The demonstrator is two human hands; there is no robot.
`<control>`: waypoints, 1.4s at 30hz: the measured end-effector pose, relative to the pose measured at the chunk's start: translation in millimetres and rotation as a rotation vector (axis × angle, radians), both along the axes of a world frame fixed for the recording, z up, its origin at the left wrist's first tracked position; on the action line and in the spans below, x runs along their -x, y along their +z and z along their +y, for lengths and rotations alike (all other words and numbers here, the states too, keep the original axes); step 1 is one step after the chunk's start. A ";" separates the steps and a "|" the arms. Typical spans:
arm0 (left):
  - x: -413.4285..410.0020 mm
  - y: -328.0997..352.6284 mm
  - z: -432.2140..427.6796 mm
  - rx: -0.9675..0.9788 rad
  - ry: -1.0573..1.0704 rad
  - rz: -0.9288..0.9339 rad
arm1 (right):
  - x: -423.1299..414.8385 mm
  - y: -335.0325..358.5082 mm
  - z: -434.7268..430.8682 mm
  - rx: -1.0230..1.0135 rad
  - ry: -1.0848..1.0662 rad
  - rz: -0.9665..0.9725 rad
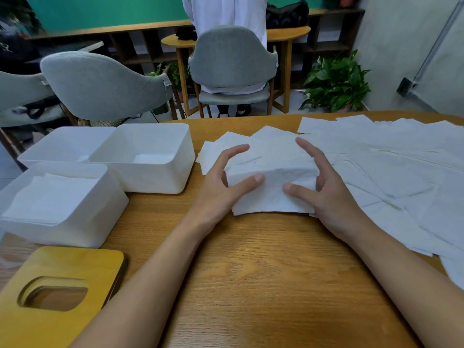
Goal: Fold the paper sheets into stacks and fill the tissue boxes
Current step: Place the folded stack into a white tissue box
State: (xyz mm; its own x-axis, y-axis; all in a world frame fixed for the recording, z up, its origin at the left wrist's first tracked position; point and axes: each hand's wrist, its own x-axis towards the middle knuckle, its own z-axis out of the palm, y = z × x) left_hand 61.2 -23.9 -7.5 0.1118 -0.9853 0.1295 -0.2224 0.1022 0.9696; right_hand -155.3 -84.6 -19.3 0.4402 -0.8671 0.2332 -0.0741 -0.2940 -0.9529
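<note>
the folded paper stack (272,197) lay on the bench (251,272) between the left hand (218,187) and the right hand (331,197), whose curled fingers (309,149) gripped its two sides.

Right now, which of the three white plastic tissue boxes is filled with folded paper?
The nearest white plastic box, behind the slotted wooden lid; the middle box and far-left box hold no such stack.

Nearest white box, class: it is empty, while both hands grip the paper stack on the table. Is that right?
No. The head view shows the nearest white box already holds folded sheets; the left hand and right hand do grip the paper stack.
</note>
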 end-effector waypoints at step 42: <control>-231.4 112.2 160.7 0.035 0.250 -0.422 | -196.3 90.5 103.5 0.019 0.165 0.103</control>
State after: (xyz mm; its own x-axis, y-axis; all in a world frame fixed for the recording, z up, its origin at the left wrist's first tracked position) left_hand 292.5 136.8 104.8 0.2747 -0.9293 0.2468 -0.6170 0.0265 0.7865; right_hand 41.0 18.9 71.3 0.5986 -0.7768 0.1954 -0.1198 -0.3280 -0.9370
